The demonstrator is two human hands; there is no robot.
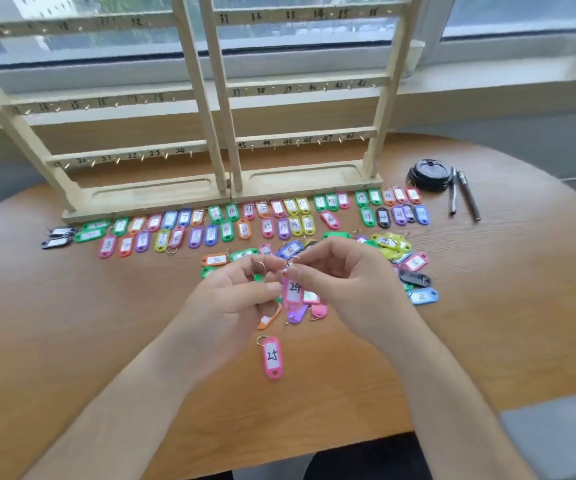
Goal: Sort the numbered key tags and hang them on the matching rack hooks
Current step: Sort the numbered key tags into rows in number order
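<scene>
Pink tag 24 (293, 291) hangs above table (72, 323) between both hands, number toward camera.
Right hand (342, 282): fingers curled narrow, pinching tag's top end by its ring.
Left hand (238, 292): fingers curled, pinching split ring (261, 264); orange tag (270, 318) seems to dangle below.
Likely step: separating tangled rings. Hold one ring steady, slide other free, no yanking.
Destination: hook 24 (189, 154), bottom rail of left rack (148, 199).
Pink tag 25 (272, 358) lies just below the hands, likely next.
</scene>
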